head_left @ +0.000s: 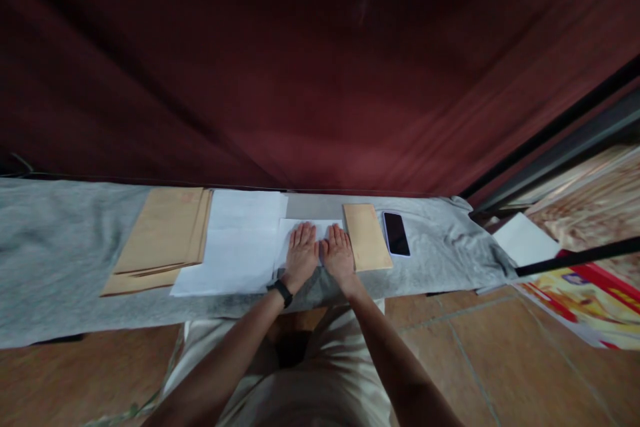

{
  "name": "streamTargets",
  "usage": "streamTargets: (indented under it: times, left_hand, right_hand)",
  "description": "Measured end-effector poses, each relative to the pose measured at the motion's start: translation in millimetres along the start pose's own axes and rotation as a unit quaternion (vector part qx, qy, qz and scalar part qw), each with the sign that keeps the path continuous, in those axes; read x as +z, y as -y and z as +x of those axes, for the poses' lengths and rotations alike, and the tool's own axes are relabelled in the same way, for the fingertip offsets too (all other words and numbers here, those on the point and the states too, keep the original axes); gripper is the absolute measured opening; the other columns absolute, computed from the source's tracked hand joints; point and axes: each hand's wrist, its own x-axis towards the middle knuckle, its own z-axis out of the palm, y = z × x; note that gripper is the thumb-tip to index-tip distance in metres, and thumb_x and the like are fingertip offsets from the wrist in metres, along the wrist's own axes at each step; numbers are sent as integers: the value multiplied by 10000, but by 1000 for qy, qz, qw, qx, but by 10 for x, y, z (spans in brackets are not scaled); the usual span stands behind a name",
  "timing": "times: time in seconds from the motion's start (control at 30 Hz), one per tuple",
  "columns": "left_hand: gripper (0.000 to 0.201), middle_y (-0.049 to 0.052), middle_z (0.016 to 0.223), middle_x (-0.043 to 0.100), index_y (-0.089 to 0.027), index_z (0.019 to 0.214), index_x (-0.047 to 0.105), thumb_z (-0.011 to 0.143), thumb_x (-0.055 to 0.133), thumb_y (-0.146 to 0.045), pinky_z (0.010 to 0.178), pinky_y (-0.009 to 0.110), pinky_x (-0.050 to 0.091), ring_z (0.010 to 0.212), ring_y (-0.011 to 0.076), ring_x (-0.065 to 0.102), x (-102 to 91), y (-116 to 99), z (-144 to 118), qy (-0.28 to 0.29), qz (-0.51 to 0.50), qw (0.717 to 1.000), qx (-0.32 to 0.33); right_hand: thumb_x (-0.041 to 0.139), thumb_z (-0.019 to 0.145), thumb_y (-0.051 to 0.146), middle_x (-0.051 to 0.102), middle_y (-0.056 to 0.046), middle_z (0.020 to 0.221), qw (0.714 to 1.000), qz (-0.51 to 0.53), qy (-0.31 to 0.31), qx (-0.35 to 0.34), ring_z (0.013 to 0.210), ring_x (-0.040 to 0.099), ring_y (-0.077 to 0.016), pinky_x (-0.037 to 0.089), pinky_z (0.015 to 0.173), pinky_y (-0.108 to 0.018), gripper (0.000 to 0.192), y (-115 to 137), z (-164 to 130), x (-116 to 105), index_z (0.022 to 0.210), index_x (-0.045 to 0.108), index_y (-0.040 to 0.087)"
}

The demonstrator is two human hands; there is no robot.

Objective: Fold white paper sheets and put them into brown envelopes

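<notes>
Both palms lie flat on a small white sheet of paper (324, 229), which looks folded, in front of me. My left hand (301, 252) covers its left part, with the fingers stretched out and pointing away from me. On the right part rests my right hand (339, 253), its fingers straight and the outer edge close to a brown envelope (367, 237). Larger white sheets (240, 240) are spread to the left of my left hand. Farther left is a stack of brown envelopes (163, 230), overlapping the sheets' edge.
A grey cloth (450, 247) covers the narrow table. Right of the single envelope lies a phone (397, 234) with a dark screen. A dark red curtain-like surface (300, 100) rises behind the table. A colourful box (590, 300) stands on the tiled floor at right.
</notes>
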Motion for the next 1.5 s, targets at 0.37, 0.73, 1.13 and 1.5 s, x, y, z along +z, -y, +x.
streamTargets:
  times: [0.37,0.73,1.13,1.5]
  left_hand:
    - [606,261,1587,381,23,1511,379,986,356,-277,1224,533,290,1523,320,300,100,253,113,-53,9,997,-59]
    - [577,274,1540,448,12,1502,404,1003,345,-271,1195,544,346,1495,338,358,5,322,-74,-73,24,995,-67]
    - [503,160,1530,511,-177,1451,540,959,439,-179,1185,590,346,1471,318,406,-325,344,-678,108,72,982,134]
    - [582,212,1477,552,-98,1409,554,864,383,12,1119,442,450,1385,285,523,-482,272,-484,161,123,970,138]
  right_hand:
    - [396,1065,336,411,-194,1586,999,28,19,-19,1491,375,-297,303,1219,-512,513,173,225,101,1510,464,91]
    - [378,1075,362,330,-290,1596,999,9,-39,18,1514,320,-340,338,1195,-557,612,90,-42,82,1557,318,-10]
    - [417,1052,320,372,-152,1621,998,38,38,-45,1520,321,-280,285,1236,-507,528,179,-283,-148,1545,416,131]
    - [529,981,306,427,-155,1590,981,75,114,-136,1477,400,-291,281,1242,-504,540,279,-377,-319,1489,500,127]
